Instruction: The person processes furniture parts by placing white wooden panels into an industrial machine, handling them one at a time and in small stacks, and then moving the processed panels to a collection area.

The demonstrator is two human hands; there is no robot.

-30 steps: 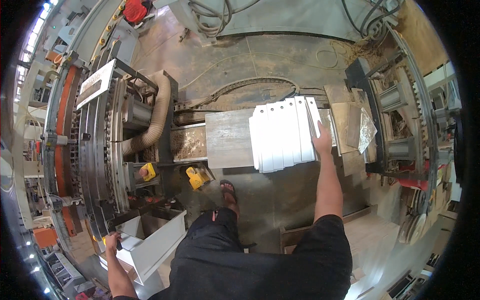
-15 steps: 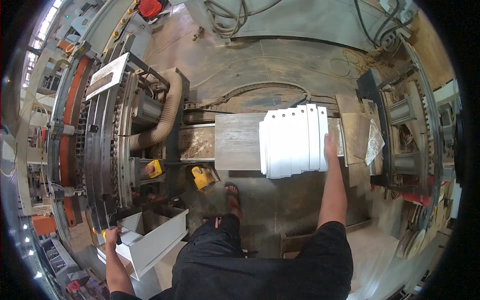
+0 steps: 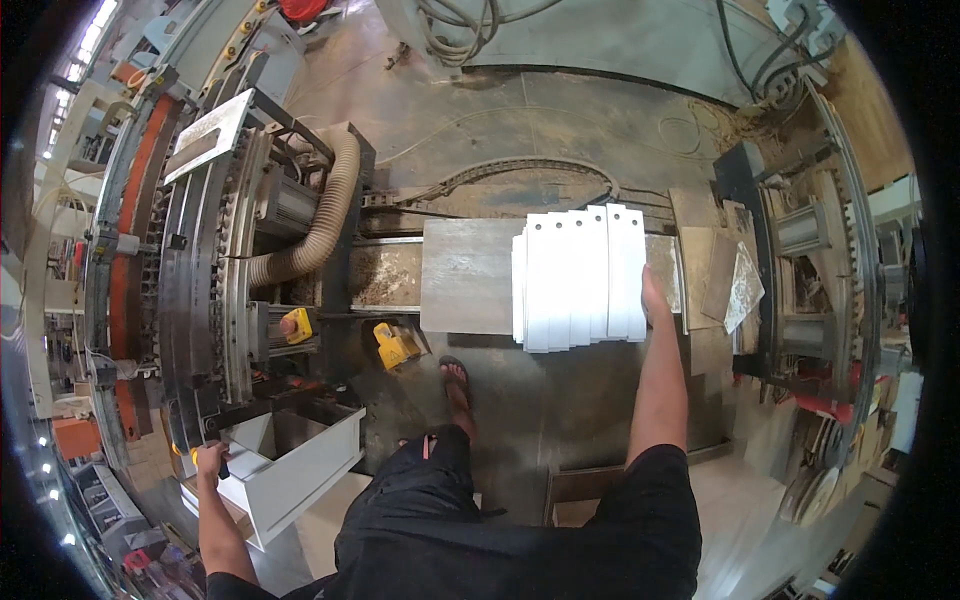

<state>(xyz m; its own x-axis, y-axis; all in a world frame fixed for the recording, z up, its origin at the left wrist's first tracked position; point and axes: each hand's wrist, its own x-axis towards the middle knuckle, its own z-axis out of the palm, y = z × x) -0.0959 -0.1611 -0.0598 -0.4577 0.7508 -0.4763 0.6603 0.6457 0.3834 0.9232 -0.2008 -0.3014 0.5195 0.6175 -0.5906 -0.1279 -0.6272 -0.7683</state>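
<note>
The right hand [image 3: 655, 295] rests against the right edge of a fanned stack of white panels [image 3: 580, 275], which lies on the grey machine counter [image 3: 465, 290] in front of the person. Compared with a second ago the stack sits in much the same place on the counter and the hand has kept its station at that edge, so the panels appear to be steadied or squared up rather than carried off. The fingers of this hand are hidden behind the stack's edge, and I cannot tell whether they are spread or curled. The left hand [image 3: 210, 460] is low at the person's left, its fingers closed round a dark handle at the corner of an open white box [image 3: 300, 460]; it too has stayed there throughout. Mostly the view itself has tilted a little. A ribbed dust hose [image 3: 320, 230] curves into the machine to the left, and a yellow tool [image 3: 395, 345] lies on the floor near the person's sandalled foot [image 3: 458, 385].
</note>
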